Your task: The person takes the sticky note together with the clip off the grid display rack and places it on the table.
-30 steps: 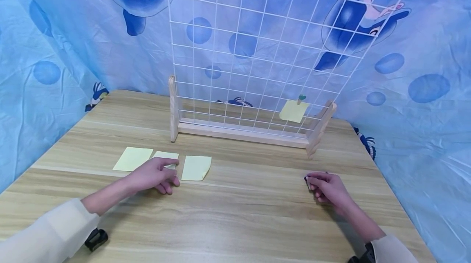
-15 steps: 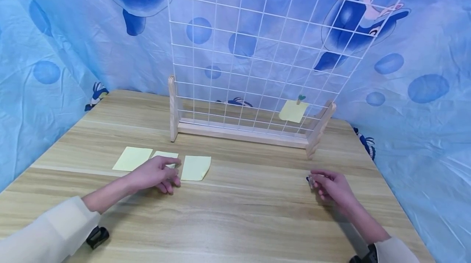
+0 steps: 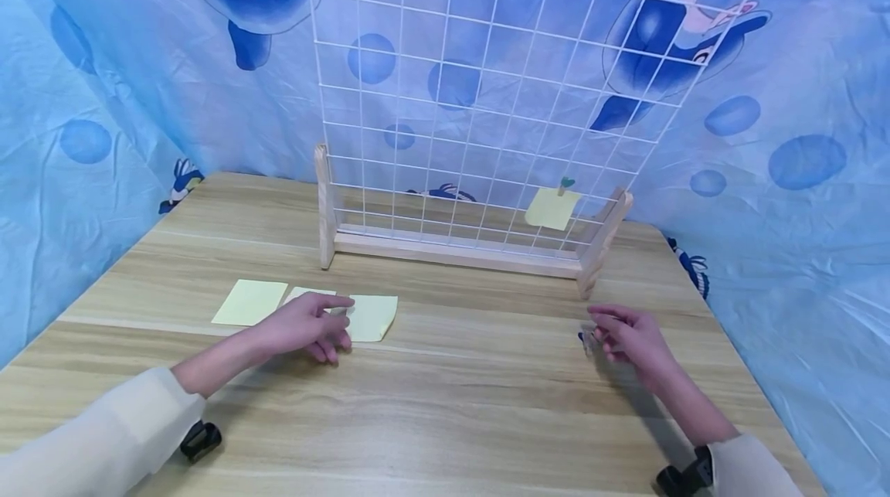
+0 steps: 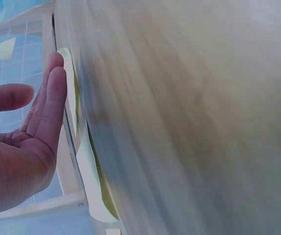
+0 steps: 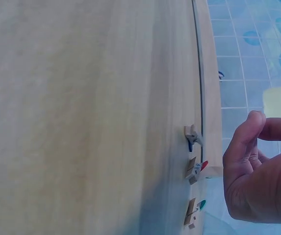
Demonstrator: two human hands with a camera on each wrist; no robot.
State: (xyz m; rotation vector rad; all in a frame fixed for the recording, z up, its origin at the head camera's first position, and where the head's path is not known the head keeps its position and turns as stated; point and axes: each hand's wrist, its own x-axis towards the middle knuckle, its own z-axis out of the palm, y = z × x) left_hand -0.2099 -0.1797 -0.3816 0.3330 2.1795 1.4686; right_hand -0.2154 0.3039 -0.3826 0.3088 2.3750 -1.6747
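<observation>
My left hand [image 3: 300, 328] hovers at the yellow sticky notes on the table, fingers mostly extended and holding nothing. It partly covers the middle note [image 3: 300, 293] and reaches the left edge of the right note [image 3: 377, 319]; the left note [image 3: 250, 302] lies beside them. In the left wrist view the fingers pass close to a note [image 4: 70, 78]; contact cannot be told. My right hand [image 3: 634, 342], loosely bent with nothing seen in it, is raised near a small blue-tipped clip [image 3: 586, 341]. The right wrist view shows this blue clip [image 5: 193, 137], a red clip [image 5: 195, 170] and a green clip [image 5: 193, 213].
Behind the hands stands a white wire grid [image 3: 480, 103] on a wooden stand [image 3: 455, 251]. A green heart clip [image 3: 566, 183] holds another yellow note [image 3: 552, 209] to its lower right. Blue patterned cloth [image 3: 83, 141] surrounds the wooden table [image 3: 445, 420].
My right hand has let go of the small clip and risen away from it; the clip stays on the table. My left hand has shifted right, toward the right sticky note.
</observation>
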